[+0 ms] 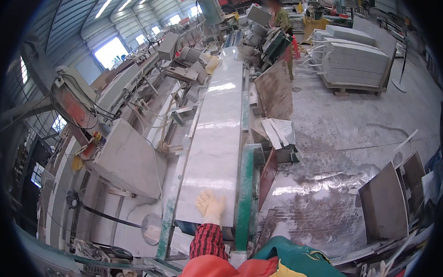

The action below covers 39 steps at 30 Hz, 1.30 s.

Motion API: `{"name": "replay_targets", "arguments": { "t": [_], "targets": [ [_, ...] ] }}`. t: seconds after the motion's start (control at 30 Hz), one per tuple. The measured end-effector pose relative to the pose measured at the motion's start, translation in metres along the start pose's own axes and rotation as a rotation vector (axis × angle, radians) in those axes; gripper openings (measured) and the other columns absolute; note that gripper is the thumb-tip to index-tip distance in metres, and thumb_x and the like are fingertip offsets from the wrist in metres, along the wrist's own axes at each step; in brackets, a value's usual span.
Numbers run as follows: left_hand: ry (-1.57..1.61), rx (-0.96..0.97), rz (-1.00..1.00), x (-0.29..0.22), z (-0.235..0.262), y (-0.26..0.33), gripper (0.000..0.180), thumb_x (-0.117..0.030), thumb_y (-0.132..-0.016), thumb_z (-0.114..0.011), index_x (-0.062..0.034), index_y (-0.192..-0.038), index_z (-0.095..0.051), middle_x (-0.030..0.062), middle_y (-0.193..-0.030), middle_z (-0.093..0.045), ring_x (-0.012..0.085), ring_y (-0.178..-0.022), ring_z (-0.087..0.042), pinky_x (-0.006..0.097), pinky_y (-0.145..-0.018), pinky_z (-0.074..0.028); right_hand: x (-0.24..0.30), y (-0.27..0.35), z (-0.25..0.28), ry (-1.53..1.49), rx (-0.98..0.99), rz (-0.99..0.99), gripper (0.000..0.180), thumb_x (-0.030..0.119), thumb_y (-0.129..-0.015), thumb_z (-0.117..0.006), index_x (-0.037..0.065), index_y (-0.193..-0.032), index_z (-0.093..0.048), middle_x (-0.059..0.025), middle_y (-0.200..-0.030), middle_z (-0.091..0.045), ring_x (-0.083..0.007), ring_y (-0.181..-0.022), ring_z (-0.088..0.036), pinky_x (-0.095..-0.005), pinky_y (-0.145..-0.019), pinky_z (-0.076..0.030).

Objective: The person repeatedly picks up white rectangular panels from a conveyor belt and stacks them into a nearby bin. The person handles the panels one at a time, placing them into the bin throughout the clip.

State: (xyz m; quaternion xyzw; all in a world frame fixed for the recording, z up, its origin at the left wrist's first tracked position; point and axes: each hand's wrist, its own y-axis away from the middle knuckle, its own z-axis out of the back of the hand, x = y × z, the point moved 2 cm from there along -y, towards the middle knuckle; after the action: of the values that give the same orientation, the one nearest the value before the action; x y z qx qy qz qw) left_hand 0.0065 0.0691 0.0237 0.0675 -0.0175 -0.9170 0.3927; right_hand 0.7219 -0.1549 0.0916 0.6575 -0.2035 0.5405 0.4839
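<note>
My left hand (210, 206), in a pale glove, lies flat with its fingers apart on the near end of a long, glossy white stone slab (212, 156). A red-and-black checked sleeve (206, 239) covers the forearm behind it. The slab rests lengthwise on a conveyor line and runs away toward the machine heads. Along its right side, close to my hand, stretches a green metal rail (244, 201). I see no right hand.
Machine heads with motors (257, 34) flank the line farther off. A person (278, 19) stands beyond them at the right. Stacked white slabs (355, 60) sit on a pallet. Brown boards (384, 201) lean at the near right, beside wet floor. A grey housing (129, 161) stands left.
</note>
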Motion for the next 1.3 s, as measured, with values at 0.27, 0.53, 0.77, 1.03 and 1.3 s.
{"name": "replay_targets", "arguments": {
  "t": [0.27, 0.53, 0.77, 1.03, 1.3],
  "targets": [
    [1.177, -0.111, -0.349, -0.131, 0.016, 0.039, 0.043, -0.025, -0.095, -0.059, 0.0043, -0.126, -0.057, 0.0239, -0.119, -0.062, 0.0336, -0.119, -0.056, 0.04, -0.102, -0.043, -0.019, 0.018, -0.156, -0.099, 0.388, -0.17, 0.075, 0.015, -0.072, -0.068, 0.024, -0.143, -0.046, -0.0009, -0.099, -0.059, -0.0179, -0.07, -0.055, -0.0313, -0.064, -0.048],
    [1.482, 1.254, -0.142, -0.255, 0.053, 0.22, 0.06, -0.035, -0.096, -0.063, -0.021, -0.148, -0.034, 0.0095, -0.144, -0.044, 0.0252, -0.123, -0.052, 0.046, -0.1, -0.046, -0.039, 0.067, -0.282, 0.129, 1.056, 0.24, 0.076, 0.0, -0.064, -0.075, 0.012, -0.137, -0.059, -0.0132, -0.135, -0.058, -0.0263, -0.113, -0.059, -0.0324, -0.086, -0.051],
    [1.828, 0.855, -0.167, -0.246, 0.018, 0.198, 0.033, -0.018, -0.101, -0.052, -0.0093, -0.133, -0.051, 0.0047, -0.123, -0.06, 0.0152, -0.113, -0.055, 0.034, -0.094, -0.048, 0.009, 0.153, -0.297, 0.627, 0.949, 1.114, 0.068, 0.011, -0.069, -0.083, 0.008, -0.133, -0.059, -0.0222, -0.143, -0.049, -0.0353, -0.128, -0.05, -0.0408, -0.108, -0.042],
    [1.787, 0.854, -0.176, -0.224, 0.039, 0.175, 0.038, -0.03, -0.103, -0.05, -0.0071, -0.133, -0.055, 0.0031, -0.124, -0.061, 0.0133, -0.112, -0.056, 0.029, -0.096, -0.044, 0.03, 0.131, -0.31, 0.297, 1.156, 0.957, 0.055, 0.001, -0.081, -0.071, 0.002, -0.134, -0.057, -0.022, -0.141, -0.051, -0.0296, -0.121, -0.059, -0.0356, -0.094, -0.054],
    [1.774, 0.993, -0.235, -0.216, 0.046, 0.176, 0.044, -0.033, -0.103, -0.051, -0.0044, -0.136, -0.052, 0.0058, -0.123, -0.062, 0.0152, -0.11, -0.06, 0.031, -0.094, -0.049, 0.051, 0.127, -0.356, 0.123, 1.243, 0.756, 0.075, 0.009, -0.079, -0.076, 0.001, -0.146, -0.043, -0.0162, -0.136, -0.055, -0.0214, -0.109, -0.062, -0.0351, -0.091, -0.051]
  ]
}}
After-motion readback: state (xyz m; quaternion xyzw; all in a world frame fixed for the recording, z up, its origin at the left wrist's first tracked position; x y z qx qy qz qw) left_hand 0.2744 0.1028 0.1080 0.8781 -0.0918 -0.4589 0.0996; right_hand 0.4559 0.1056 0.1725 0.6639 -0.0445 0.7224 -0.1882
